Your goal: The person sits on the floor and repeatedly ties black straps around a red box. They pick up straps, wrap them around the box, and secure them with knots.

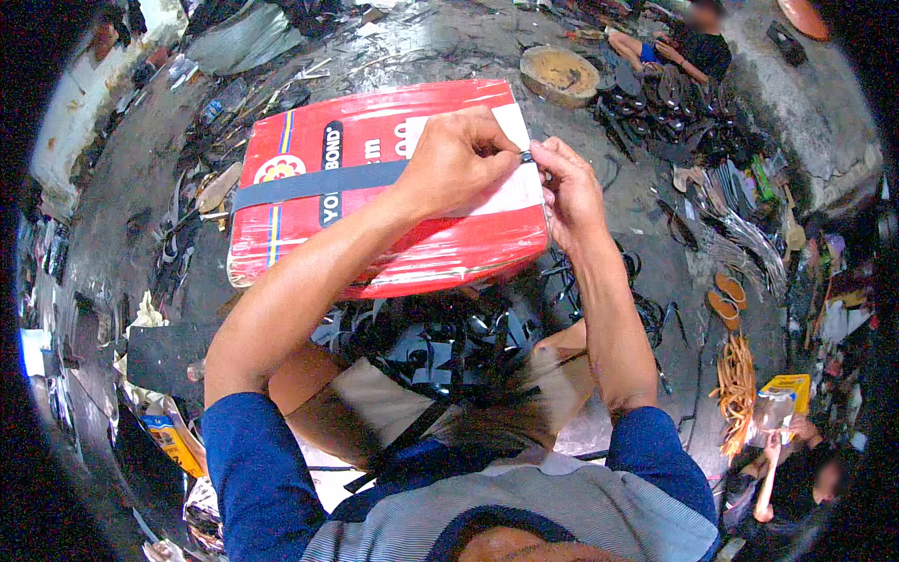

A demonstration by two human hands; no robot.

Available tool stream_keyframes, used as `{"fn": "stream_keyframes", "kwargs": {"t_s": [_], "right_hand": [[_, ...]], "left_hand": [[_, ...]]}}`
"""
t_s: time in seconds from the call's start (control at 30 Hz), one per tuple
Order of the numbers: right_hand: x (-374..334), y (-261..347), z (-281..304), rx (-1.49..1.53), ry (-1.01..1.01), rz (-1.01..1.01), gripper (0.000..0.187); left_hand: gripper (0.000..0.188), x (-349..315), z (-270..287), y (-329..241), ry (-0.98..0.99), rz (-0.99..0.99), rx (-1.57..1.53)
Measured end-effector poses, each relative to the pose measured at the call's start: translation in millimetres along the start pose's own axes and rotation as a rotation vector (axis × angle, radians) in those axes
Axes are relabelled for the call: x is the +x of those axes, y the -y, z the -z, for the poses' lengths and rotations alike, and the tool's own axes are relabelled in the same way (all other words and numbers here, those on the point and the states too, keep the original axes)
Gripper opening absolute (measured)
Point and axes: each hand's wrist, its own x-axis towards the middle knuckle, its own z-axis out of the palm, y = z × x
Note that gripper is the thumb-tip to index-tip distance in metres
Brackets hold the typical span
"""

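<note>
In front of me lies a red plastic-wrapped block (365,244), flat-topped like a box or thick board, with a white patch (506,197) near its right end. A dark grey-blue band (300,185) runs across it and passes under my left wrist. My left hand (459,159) is closed over the white patch, thumb and finger pinching a small black piece (526,157). At the block's right edge, my right hand (571,192) pinches the other side of the same piece. Whether that piece is a strap end cannot be made out.
Shiny black straps (449,347) pile up between my legs. Beyond the block stands a round wooden chopping block (560,75) beside a heap of black footwear (655,108). Tan strips (738,384) and brown sandals (726,300) lie to the right. People sit at upper right and lower right.
</note>
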Motion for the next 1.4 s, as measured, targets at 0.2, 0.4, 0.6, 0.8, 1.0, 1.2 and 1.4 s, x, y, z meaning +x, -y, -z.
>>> {"fn": "stream_keyframes", "kwargs": {"t_s": [0.2,0.4,0.6,0.8,1.0,1.2,1.4], "right_hand": [[-3,8,13,0.04,0.021,-0.13,0.029],[36,42,-25,-1.325,-0.337,0.594,0.045],[54,1,2,-0.899,-0.281,0.422,0.033],[67,-116,61,-0.806,-0.304,0.316,0.037],[93,-314,199,-0.712,-0.492,0.282,0.035],[69,-363,195,-0.995,-0.479,0.087,0.027],[58,-362,226,-1.745,-0.327,0.156,0.02]], "left_hand": [[0.013,5,-12,0,-0.002,0.005,-0.034],[0.011,4,-9,-4,-0.017,0.008,0.026],[0.007,1,-9,-2,-0.011,0.079,-0.03],[0.009,2,-7,1,0.002,0.083,-0.019],[0.01,17,-19,-3,-0.009,-0.001,-0.018],[0.007,3,-7,2,0.014,0.097,-0.059],[0.01,9,-14,4,0.009,0.016,-0.086]]}}
